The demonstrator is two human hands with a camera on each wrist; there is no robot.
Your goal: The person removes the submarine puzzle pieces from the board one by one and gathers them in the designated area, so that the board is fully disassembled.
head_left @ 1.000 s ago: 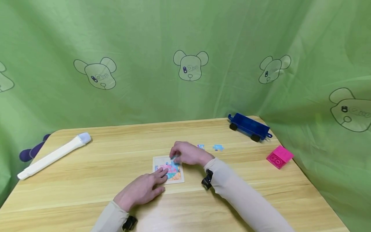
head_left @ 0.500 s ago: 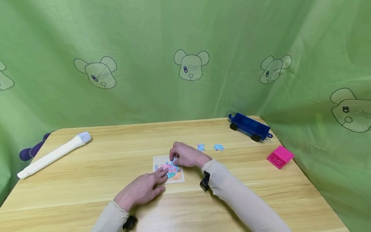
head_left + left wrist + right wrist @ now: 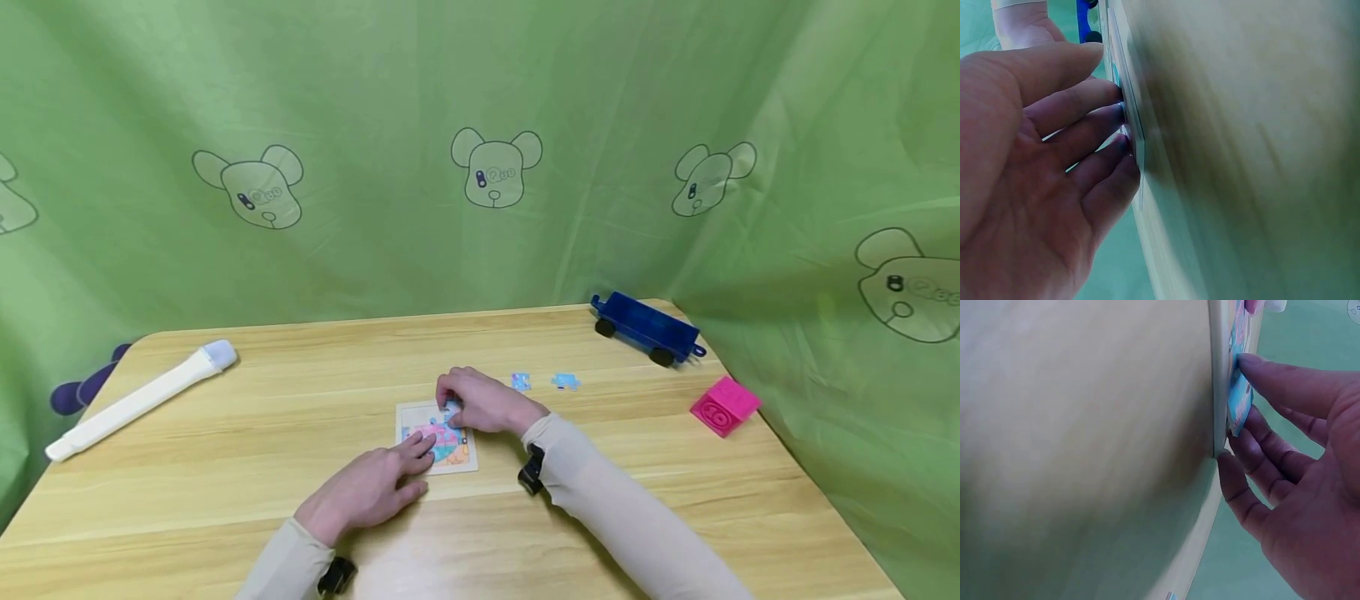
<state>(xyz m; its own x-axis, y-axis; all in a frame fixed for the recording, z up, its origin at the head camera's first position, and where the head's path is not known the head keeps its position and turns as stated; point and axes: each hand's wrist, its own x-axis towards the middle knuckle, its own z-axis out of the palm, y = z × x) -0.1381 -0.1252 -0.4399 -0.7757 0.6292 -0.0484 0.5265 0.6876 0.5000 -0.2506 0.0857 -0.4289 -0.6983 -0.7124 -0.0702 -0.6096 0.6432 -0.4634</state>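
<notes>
pink block [image 3: 725,407]: apparently "10" | green curtain [image 3: 375,250]: small lettering [image 3: 498,176], unreadable

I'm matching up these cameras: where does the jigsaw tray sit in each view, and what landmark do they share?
Head: the jigsaw tray is below centre, slightly left.
Left wrist: jigsaw tray seen edge-on, left of centre, beside the left hand.
Right wrist: jigsaw tray edge-on, upper half, right of centre.
Shared landmark: the right hand, below centre in the head view, upper left in the left wrist view, right side in the right wrist view.
</notes>
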